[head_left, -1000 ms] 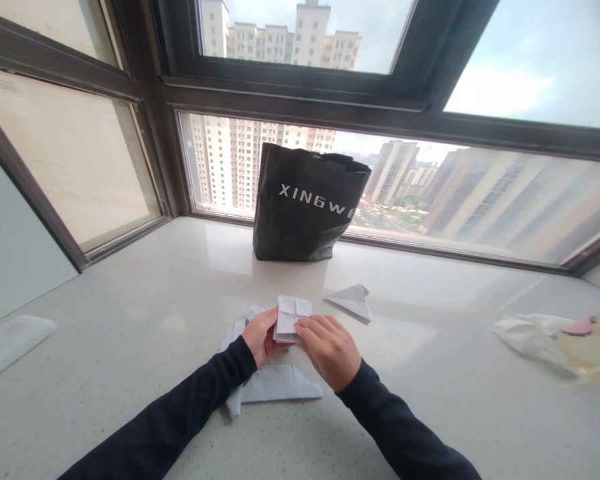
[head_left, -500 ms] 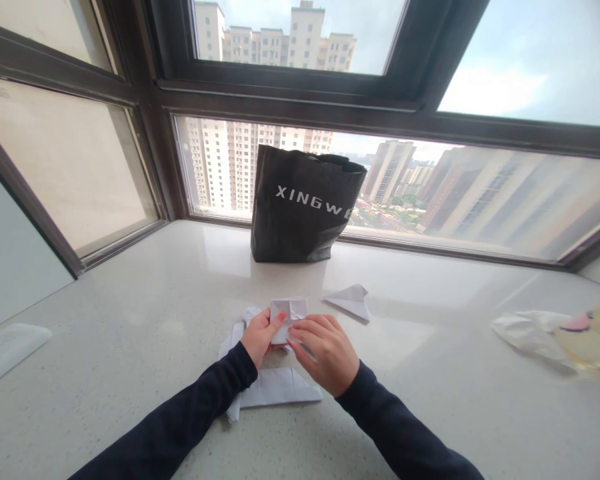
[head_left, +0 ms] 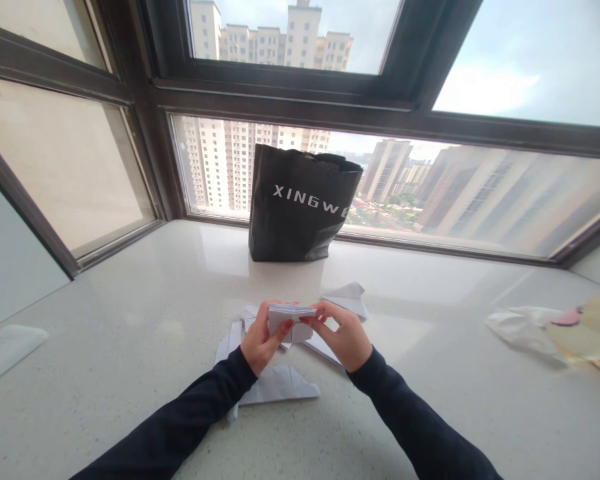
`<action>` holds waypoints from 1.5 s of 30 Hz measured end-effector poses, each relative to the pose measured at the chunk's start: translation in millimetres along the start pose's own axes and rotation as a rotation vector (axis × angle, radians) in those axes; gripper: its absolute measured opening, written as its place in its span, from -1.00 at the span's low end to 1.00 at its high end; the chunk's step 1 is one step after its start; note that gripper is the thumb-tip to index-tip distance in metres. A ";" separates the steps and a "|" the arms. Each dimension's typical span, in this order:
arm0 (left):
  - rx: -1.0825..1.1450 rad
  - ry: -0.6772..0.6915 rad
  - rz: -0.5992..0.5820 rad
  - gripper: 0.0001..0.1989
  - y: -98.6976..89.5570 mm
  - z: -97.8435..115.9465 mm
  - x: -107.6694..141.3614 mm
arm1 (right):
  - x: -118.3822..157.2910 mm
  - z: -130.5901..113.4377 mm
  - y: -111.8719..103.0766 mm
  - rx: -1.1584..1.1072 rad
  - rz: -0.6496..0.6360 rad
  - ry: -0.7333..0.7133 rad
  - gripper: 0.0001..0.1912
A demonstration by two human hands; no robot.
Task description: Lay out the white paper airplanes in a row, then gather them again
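Between my two hands is a small folded white paper (head_left: 303, 331), several layers thick, raised over the white counter. My left hand (head_left: 261, 339) grips its left side, thumb across the near face and fingers behind. At the right end, my right hand (head_left: 347, 337) pinches the upper edge between thumb and fingers. Below my hands lies a long folded paper strip (head_left: 285, 387), with more folded paper (head_left: 229, 343) by my left wrist. A pointed folded paper, like a paper plane (head_left: 347, 297), rests just beyond my right hand.
A black bag with white lettering (head_left: 300, 207) stands upright against the window. On the far right lie a crumpled white tissue (head_left: 520, 333) and a printed tissue pack (head_left: 590, 330). A flat white object (head_left: 7, 353) sits at the left edge of the speckled counter (head_left: 130, 373).
The folded paper has tipped so that its layered upper edge shows. My right hand has shifted from the paper's face to its right end. The left hand keeps its hold.
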State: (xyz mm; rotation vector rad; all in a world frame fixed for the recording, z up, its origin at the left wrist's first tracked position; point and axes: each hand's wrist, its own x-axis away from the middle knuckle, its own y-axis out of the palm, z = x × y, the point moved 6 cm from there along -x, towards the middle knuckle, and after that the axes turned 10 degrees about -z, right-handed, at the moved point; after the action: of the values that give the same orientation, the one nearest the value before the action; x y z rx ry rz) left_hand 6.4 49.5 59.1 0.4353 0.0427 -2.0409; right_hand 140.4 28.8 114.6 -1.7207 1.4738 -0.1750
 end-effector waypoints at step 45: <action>0.569 -0.692 -0.514 -0.51 91.0 -49.6 45.6 | 58.2 96.0 -20.6 -0.218 -0.153 0.541 -0.50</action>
State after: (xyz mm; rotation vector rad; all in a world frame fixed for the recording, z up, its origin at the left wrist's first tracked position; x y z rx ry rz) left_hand 79.0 -23.4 11.9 0.0275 -0.9481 -2.5989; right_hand 230.0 25.1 43.9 -2.0689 1.7924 -0.6209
